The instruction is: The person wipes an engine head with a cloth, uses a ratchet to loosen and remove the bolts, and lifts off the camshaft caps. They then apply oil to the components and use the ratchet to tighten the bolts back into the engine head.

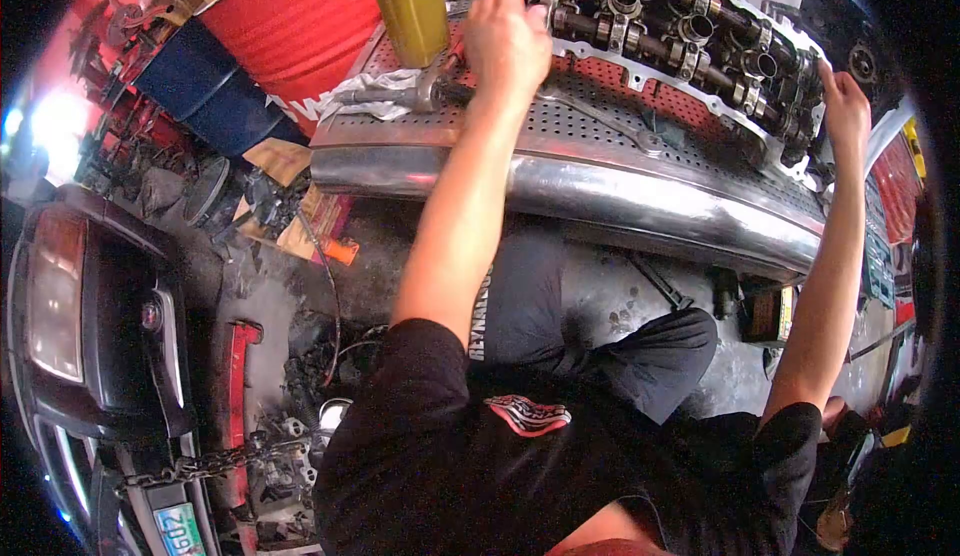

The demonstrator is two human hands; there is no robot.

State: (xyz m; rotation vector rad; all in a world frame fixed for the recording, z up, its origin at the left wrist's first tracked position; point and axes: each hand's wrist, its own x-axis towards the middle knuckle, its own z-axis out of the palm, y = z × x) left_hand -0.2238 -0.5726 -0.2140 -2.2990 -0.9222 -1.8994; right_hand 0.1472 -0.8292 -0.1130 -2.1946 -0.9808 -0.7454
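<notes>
A metal cylinder head (pixel 650 73) with camshafts and several round ports lies across a perforated metal bench (pixel 590 116). At its left end, my left hand (pixel 508 41) is closed round the edge, fingertips bent over the metal. My right hand (pixel 848 106) holds the opposite end, its fingers against the dark end section. Both palms are hidden. A wrench (pixel 600 121) lies on the bench in front of the head. Left of my left hand stands a bottle of yellow-green liquid (pixel 412 11), with a ratchet-like tool (pixel 428 91) below it.
White rags (pixel 375 94) lie at the bench's left end. The rounded metal front edge (pixel 620 191) runs before my legs. Red (pixel 290 31) and blue (pixel 205 86) drums stand at the left, above a dark vehicle part with a lamp (pixel 60 291). A red bar (pixel 238 406) is lower left.
</notes>
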